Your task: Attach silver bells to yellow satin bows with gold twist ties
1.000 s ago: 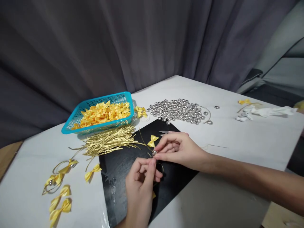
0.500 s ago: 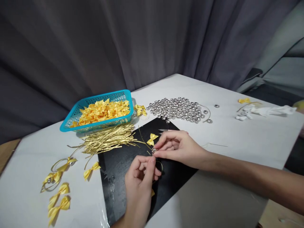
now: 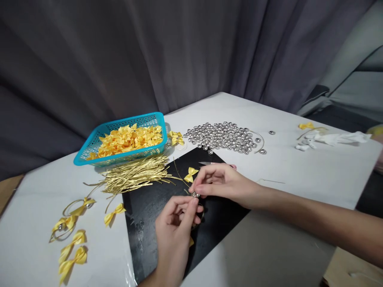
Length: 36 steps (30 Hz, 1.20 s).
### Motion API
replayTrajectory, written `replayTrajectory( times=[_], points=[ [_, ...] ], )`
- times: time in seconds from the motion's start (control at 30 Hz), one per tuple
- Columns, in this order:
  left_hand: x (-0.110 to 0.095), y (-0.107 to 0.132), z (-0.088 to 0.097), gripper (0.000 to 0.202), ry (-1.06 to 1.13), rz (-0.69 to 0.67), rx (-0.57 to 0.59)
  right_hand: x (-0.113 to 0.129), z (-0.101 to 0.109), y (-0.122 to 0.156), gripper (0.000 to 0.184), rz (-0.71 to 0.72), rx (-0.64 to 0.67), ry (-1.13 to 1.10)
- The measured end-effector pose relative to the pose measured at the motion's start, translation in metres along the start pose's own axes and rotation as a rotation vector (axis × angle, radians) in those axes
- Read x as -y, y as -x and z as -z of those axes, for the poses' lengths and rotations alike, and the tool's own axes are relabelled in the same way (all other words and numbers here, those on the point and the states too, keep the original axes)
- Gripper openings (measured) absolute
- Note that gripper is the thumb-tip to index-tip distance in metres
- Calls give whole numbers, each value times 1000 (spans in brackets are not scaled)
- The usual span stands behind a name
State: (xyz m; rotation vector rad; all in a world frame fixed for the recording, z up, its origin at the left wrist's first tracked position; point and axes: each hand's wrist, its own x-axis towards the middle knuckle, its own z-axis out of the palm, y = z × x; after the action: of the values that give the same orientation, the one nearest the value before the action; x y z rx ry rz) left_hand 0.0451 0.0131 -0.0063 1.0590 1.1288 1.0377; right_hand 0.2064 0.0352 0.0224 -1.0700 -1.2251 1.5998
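Observation:
Over a black mat [image 3: 143, 235], my left hand [image 3: 176, 223] is closed in a pinch on a thin gold cord, part of which curves below the fingertips. My right hand [image 3: 223, 181] is closed on a small silver bell [image 3: 195, 195], just above my left thumb and forefinger. The fingertips of both hands nearly meet, covering most of the cord and part of the bell. Just beyond them lies a yellow ribbon bow [image 3: 190, 174]. Another bow is partly hidden beside my left wrist. Behind my right hand, scissors [image 3: 206, 163] show only in part.
A blue basket [image 3: 119, 155] of yellow bows stands behind a bundle of gold cords [image 3: 137, 173]. Silver bells [image 3: 221, 137] are heaped at the back. Finished-looking bow loops [image 3: 64, 227] and loose bows lie left. A needle [image 3: 273, 181] and white cloth [image 3: 338, 138] lie right.
My right hand has shifted slightly, its fingertips now closing over the top of the bell, which sits a little lower. The scissors show more. My left hand has barely moved.

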Motion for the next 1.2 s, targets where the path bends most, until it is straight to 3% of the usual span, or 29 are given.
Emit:
replayTrajectory(
  times=[0.13, 0.4, 0.57, 0.63, 0.73, 0.87, 0.93, 1.2],
  points=[
    [-2, -1, 0, 7, -35, -55, -21, 2, 5, -1, 16, -90, 92, -25],
    [-1, -3, -1, 6, -4, -65, -12, 8, 3, 3, 12, 52, 109, 297],
    [3, -9, -2, 22, 59, -117, -14, 8, -4, 7, 14, 189, 83, 620],
    [2, -9, -1, 18, 21, -132, -11, 9, -6, 9, 14, 241, 61, 670],
    [1, -6, 0, 11, -36, -101, 8, 11, -7, 9, 15, 202, 43, 513],
    [-1, -1, 1, 9, -81, -118, 17, 4, -4, 4, 18, 36, 158, 54],
    [-2, 1, 1, 9, -123, -148, 29, -2, -2, 2, 18, 7, 203, -67],
    [-4, 3, 3, 13, -247, -252, 35, -5, 0, 2, 16, 96, 187, 56]
  ],
)
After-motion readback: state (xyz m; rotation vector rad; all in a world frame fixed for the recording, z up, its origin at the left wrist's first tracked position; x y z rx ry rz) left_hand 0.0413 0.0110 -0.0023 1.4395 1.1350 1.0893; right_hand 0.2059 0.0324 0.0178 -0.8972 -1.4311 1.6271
